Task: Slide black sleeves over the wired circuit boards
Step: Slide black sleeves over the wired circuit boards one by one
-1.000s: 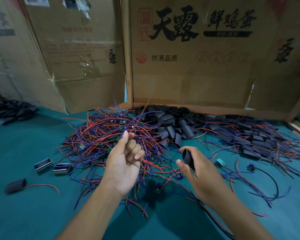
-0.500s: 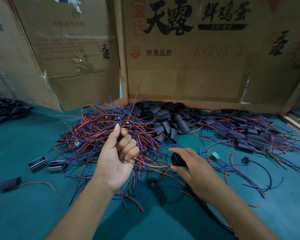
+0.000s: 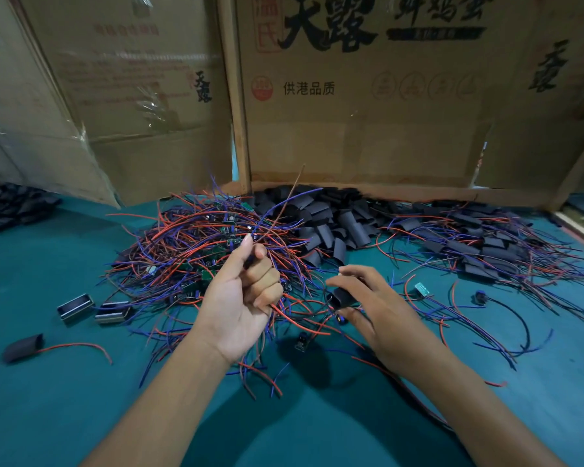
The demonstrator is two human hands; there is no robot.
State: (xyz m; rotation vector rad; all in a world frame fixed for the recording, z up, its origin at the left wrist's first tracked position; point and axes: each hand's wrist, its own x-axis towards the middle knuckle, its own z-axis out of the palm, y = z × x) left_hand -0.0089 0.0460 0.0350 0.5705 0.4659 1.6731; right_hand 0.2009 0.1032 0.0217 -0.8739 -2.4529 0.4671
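My left hand (image 3: 246, 294) is curled in a fist around red and blue wires, whose ends stick up above my thumb. What hangs below the fist is hidden by my fingers. My right hand (image 3: 368, 308) pinches a short black sleeve (image 3: 343, 297) between thumb and fingers, low over the mat and just right of my left hand. A tangled heap of wired circuit boards (image 3: 203, 251) lies behind my left hand. Loose black sleeves (image 3: 331, 224) are piled behind both hands.
Sleeved boards with wires (image 3: 479, 251) are heaped at the right. One sleeved board (image 3: 22, 347) lies alone at the left, near two small metal cases (image 3: 93, 308). Cardboard boxes (image 3: 385, 112) wall off the back of the teal mat (image 3: 48, 416).
My right hand has come down and leftward with the sleeve, nearer my left hand. My left hand keeps its grip on the wires.
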